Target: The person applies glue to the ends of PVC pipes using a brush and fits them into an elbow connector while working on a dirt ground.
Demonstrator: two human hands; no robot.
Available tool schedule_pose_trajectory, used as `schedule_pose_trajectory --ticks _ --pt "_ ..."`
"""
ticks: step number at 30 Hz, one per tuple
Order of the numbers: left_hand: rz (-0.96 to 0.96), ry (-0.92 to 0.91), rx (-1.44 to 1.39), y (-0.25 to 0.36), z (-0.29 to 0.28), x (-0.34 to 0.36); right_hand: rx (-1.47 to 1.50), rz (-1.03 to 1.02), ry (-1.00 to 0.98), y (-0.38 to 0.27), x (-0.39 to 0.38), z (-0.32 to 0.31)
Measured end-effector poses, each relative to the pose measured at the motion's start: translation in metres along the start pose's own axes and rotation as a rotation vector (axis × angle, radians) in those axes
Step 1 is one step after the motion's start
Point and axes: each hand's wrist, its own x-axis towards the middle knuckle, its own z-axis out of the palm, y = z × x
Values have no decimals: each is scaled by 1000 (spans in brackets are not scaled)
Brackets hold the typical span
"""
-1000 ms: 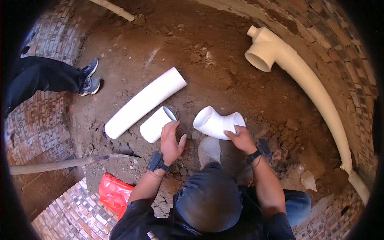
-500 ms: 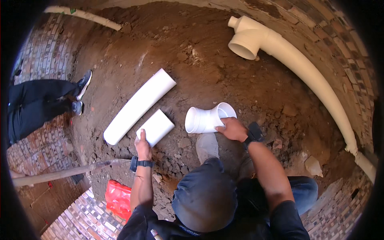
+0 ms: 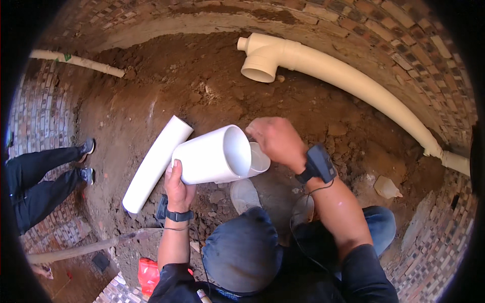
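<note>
Cream pipe (image 3: pixel 348 78) with branch fitting (image 3: pixel 263 54): beyond and right of the grip of the left hand (image 3: pixel 178 189).
Long white pipe (image 3: pixel 154 169): on the soil (image 3: pixel 212 107), just left of the grip.
Short white pipe (image 3: pixel 204 159): gripped at 1 end by the left hand, mouth facing right.
White elbow fitting (image 3: pixel 261 160): right of the grip, partly hidden behind the short white pipe.
Right hand (image 3: pixel 279 142): near both mouths; closure cannot be determined.

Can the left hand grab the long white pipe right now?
Probably not as things stand: the left hand is taken up holding the short pipe. Otherwise the way looks free, since the long pipe lies close by, just to its left, with its near end uncovered.
</note>
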Motion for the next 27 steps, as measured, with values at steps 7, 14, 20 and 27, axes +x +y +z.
schedule_pose_trajectory --ticks 7,14,20,27 --pt "-18 -25 -63 -7 12 16 20 277 268 20 -11 -26" --pt "140 -60 170 21 42 41 0 475 265 27 3 -21" --pt "417 153 1097 39 11 40 -369 564 -491 37 -55 31" --pt "429 305 1503 28 -34 17 102 586 -475 19 -90 154"
